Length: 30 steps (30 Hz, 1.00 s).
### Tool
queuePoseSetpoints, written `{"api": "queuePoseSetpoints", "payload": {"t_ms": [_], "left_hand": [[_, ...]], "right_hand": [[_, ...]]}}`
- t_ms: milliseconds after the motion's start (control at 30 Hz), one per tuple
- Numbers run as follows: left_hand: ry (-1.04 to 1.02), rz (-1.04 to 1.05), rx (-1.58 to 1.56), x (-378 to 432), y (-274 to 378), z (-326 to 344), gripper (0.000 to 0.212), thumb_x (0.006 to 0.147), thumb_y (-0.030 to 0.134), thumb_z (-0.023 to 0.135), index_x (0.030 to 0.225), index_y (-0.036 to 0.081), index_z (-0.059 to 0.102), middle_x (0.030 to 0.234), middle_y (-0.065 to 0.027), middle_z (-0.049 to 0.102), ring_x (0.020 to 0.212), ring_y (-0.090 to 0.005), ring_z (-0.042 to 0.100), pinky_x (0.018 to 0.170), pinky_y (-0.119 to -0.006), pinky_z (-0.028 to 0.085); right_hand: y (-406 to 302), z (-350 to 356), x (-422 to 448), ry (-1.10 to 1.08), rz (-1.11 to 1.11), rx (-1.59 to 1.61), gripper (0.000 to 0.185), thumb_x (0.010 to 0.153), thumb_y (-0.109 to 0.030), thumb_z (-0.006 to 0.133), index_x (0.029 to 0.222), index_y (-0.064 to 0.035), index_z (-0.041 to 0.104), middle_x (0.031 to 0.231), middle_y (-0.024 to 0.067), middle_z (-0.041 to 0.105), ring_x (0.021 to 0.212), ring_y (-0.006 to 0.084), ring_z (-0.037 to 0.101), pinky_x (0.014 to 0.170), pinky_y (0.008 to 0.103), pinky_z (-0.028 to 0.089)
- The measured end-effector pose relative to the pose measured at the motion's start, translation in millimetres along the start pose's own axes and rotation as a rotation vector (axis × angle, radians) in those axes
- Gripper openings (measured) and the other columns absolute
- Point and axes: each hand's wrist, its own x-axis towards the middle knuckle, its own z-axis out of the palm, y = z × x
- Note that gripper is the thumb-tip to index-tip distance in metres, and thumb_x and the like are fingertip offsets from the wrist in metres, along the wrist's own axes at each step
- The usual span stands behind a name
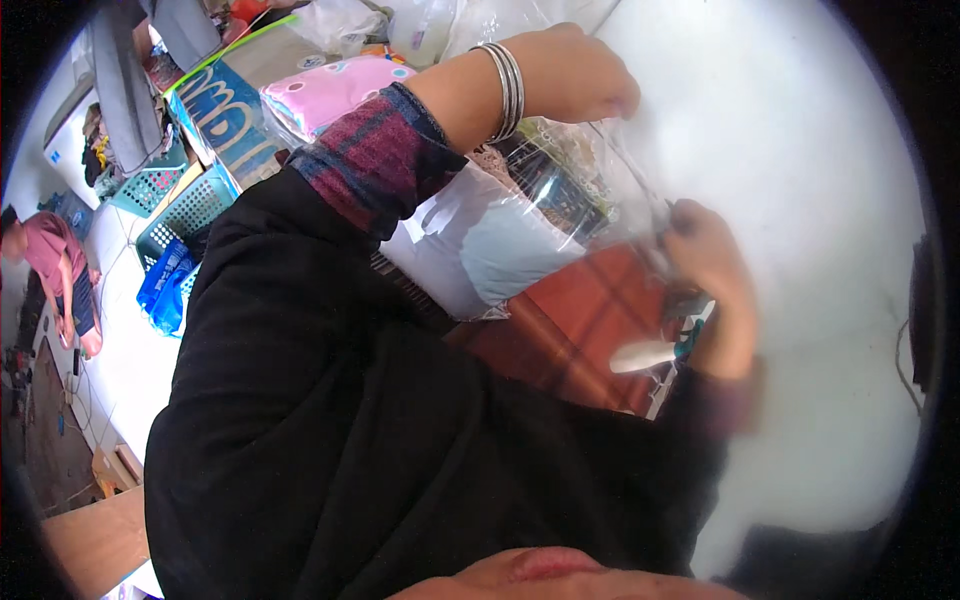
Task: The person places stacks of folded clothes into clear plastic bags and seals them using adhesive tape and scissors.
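A clear plastic bag [622, 161] stretches between my two hands, with dark and lace-like fabric [551, 172] showing through it. My left hand [581, 79], with silver bangles at the wrist, has its fingers curled at the bag's upper edge. Lower on the right, my right hand [701, 240] is blurred and pinches the bag's other side. Just below the bag lies a plastic-wrapped packet of white and pale blue fabric [517, 240]. A red-brown surface [600, 300] is under the packet, and a white object with a teal part [645, 356] is near my right wrist.
Beyond my left forearm are a pink dotted package [337, 86] and a printed box [232, 124]. Teal baskets [184, 206] and a blue bag [165, 289] stand at left. Another person [60, 262] crouches at far left. A white surface [810, 247] extends along the right.
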Motion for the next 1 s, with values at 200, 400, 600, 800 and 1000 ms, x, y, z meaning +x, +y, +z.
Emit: {"api": "queuePoseSetpoints", "payload": {"t_ms": [200, 400, 600, 800, 1000], "left_hand": [[0.066, -0.018, 0.007, -4, 0, -3, 0.020, 0.089, 0.030, 0.047, 0.089, 0.021, 0.065, 0.088, -0.0015, 0.067, 0.083, -0.0239, 0.064, 0.071, -0.041, 0.048], [0.115, 0.014, 0.003, -8, -2, -1, 0.020, 0.088, 0.030, 0.048, 0.088, 0.020, 0.065, 0.088, -0.0020, 0.067, 0.082, -0.0244, 0.064, 0.071, -0.041, 0.049], [0.138, 0.068, -0.063, -10, -6, 0, 0.020, 0.088, 0.028, 0.048, 0.088, 0.018, 0.065, 0.088, -0.0040, 0.066, 0.081, -0.0260, 0.063, 0.073, -0.040, 0.049], [0.147, 0.085, -0.245, -18, -10, -3, 0.018, 0.087, 0.024, 0.057, 0.091, 0.010, 0.068, 0.084, -0.0086, 0.065, 0.078, -0.0300, 0.062, 0.071, -0.039, 0.048], [0.095, 0.083, -0.157, -15, -9, -9, 0.018, 0.087, 0.024, 0.057, 0.090, 0.010, 0.067, 0.083, -0.0051, 0.065, 0.080, -0.0260, 0.062, 0.072, -0.038, 0.047]], "right_hand": [[-15, -5, 6, -0.072, 0.086, 0.058, 0.034, 0.073, -0.026, 0.068, 0.081, 0.0045, 0.056, 0.061, 0.0072, 0.051, 0.056, 0.0144, 0.049, 0.051, 0.0306, 0.040], [-17, -7, 9, -0.089, 0.052, 0.084, 0.032, 0.073, -0.024, 0.067, 0.086, 0.0039, 0.056, 0.064, 0.0078, 0.052, 0.057, 0.0151, 0.049, 0.053, 0.0303, 0.041], [3, -3, 16, -0.106, -0.100, 0.000, 0.030, 0.070, -0.020, 0.066, 0.087, 0.0026, 0.055, 0.070, 0.0065, 0.051, 0.067, 0.0140, 0.045, 0.062, 0.0286, 0.040], [-2, -2, 22, -0.155, -0.153, 0.139, 0.033, 0.070, -0.020, 0.069, 0.090, 0.0022, 0.055, 0.072, 0.0074, 0.052, 0.069, 0.0154, 0.046, 0.063, 0.0287, 0.041], [-10, -2, 26, -0.156, -0.084, 0.082, 0.039, 0.068, -0.023, 0.070, 0.092, 0.0039, 0.057, 0.075, 0.0113, 0.055, 0.070, 0.0180, 0.049, 0.065, 0.0306, 0.042]]}}
